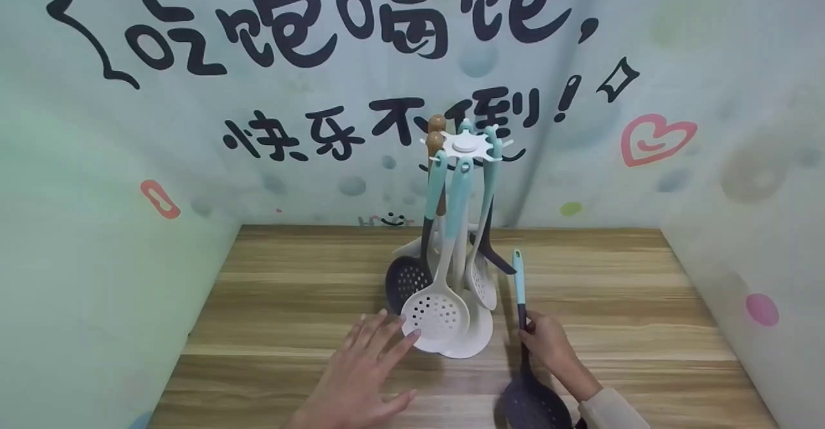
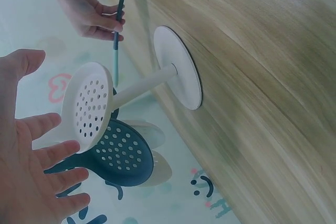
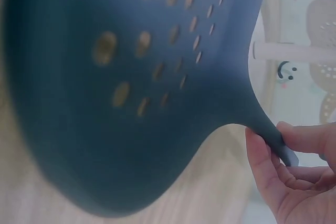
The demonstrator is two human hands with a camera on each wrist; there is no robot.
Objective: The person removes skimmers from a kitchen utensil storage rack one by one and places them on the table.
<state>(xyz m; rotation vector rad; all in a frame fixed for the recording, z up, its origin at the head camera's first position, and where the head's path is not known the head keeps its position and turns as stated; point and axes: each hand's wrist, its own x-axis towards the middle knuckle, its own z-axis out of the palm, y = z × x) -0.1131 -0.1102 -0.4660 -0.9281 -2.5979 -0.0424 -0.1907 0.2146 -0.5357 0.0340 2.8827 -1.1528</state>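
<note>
A dark skimmer [image 1: 533, 400] is held to the right of the rack, its bowl at the near edge of the head view and its light blue handle directed toward the back wall. Its neck is pinched between thumb and fingers of the right hand [image 1: 551, 345]; contact between bowl and table cannot be determined. The left hand [image 1: 361, 377] is spread, fingers extended and nothing grasped, with the fingertips at the rim of a white skimmer [image 1: 436, 316]; whether the rim is touched cannot be told. The white skimmer is hung by its light blue handle from the rack [image 1: 466, 145], above the round white base [image 1: 477, 345]. A second dark skimmer [image 1: 405, 279] is hung just beside it. The rack is stood on a wood-grain table [image 1: 290, 306], backed by a pale sheet [image 1: 309, 190] printed with black lettering and a pink heart [image 1: 652, 162].
</note>
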